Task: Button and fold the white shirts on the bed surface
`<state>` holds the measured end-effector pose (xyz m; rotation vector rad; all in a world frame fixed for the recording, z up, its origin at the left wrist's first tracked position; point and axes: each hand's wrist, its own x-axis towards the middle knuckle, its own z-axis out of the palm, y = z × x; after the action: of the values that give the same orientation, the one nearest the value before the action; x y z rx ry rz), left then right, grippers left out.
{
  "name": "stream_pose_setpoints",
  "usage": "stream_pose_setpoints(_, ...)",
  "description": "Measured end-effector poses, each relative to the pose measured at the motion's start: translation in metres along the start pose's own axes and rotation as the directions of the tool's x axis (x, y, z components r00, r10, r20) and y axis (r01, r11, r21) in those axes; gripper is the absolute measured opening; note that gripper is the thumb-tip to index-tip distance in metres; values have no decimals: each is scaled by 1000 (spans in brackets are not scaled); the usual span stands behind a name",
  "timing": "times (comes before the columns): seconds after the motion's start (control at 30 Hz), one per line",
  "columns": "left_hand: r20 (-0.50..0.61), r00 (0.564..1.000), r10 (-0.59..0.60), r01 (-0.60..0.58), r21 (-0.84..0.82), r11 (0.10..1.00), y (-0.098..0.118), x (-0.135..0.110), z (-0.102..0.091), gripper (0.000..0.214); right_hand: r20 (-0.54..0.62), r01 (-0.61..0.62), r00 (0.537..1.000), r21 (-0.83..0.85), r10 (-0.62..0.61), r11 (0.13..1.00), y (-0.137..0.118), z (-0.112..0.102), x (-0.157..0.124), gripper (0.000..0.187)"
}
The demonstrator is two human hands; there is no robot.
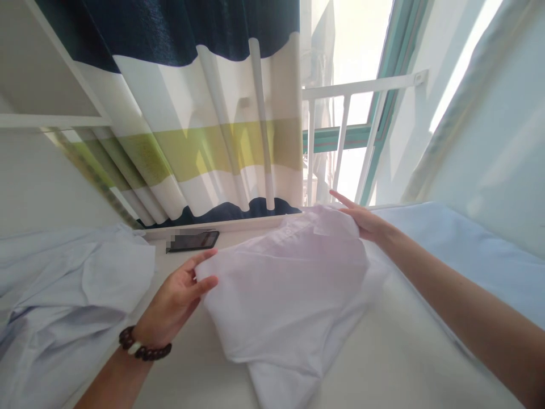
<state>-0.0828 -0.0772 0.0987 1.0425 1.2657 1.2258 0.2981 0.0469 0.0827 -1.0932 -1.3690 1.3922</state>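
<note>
A white shirt [289, 284] lies partly folded on a pale flat surface [395, 358] in front of me. My left hand [176, 298], with a dark bead bracelet at the wrist, pinches the shirt's left edge between thumb and fingers. My right hand [361, 218] reaches across to the shirt's far right corner near the collar. Its fingers are stretched out, with the thumb tucked at the cloth, holding that edge.
A light blue garment [63, 295] is heaped at the left. Another pale blue cloth [468, 250] lies at the right. A dark phone [193, 240] rests by the far ledge. Behind hang a striped curtain [204, 142] and a white window railing [353, 113].
</note>
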Motion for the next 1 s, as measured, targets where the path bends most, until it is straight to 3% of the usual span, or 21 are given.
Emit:
stream_pose_setpoints(0.07,65,996,59,-68,141,988,16,11,-2,90,-20,81,997,-25,-81,996,-20,2,2,71)
stream_pose_setpoints(0.13,47,985,169,-172,426,888,33,22,-3,81,-48,123,991,-56,-125,991,-39,5,6,59)
stream_pose_setpoints(0.2,15,944,329,-240,715,657,52,35,-4,55,-93,180,978,-93,-189,979,-55,9,11,50)
stream_pose_setpoints(0.23,4,904,428,-254,810,529,62,40,-5,47,-116,230,963,-108,-242,967,-63,11,14,46)
stream_pose_setpoints(0.3,3,756,655,-291,897,332,81,44,-6,42,-153,357,915,-119,-372,926,-77,10,17,40)
stream_pose_setpoints(0.4,109,414,904,-439,894,93,93,33,-6,37,-168,476,856,-118,-490,872,-88,-1,15,34)
stream_pose_setpoints(0.43,164,334,928,-497,868,25,89,25,-5,33,-154,465,864,-125,-480,876,-87,-8,11,33)
stream_pose_setpoints(0.47,222,312,924,-552,833,-13,82,17,-5,27,-123,422,890,-142,-438,896,-83,-16,6,32)
stream_pose_setpoints(0.53,389,351,852,-688,724,-46,54,0,-6,25,-8,257,964,-204,-264,945,-67,-34,-8,28)
stream_pose_setpoints(0.6,585,419,694,-810,586,-5,18,-12,-9,35,169,60,986,-328,-4,943,-45,-49,-24,23)
stream_pose_setpoints(0.67,712,465,526,-849,528,37,-17,-20,-12,42,285,-92,925,-469,250,878,-22,-60,-39,23)
stream_pose_setpoints(0.73,801,506,320,-858,504,95,-40,-25,-14,42,295,-176,866,-575,403,799,-3,-64,-49,24)
stream_pose_setpoints(0.83,840,528,124,-841,497,213,-46,-29,-12,36,168,-219,886,-671,432,709,15,-62,-54,32)
stream_pose_setpoints(0.93,829,556,63,-807,521,278,-34,-22,-4,32,2,-218,942,-758,337,615,24,-50,-47,43)
stream_pose_setpoints(1.0,787,614,57,-768,578,276,-30,-8,4,33,-69,-207,965,-793,253,572,29,-38,-39,50)
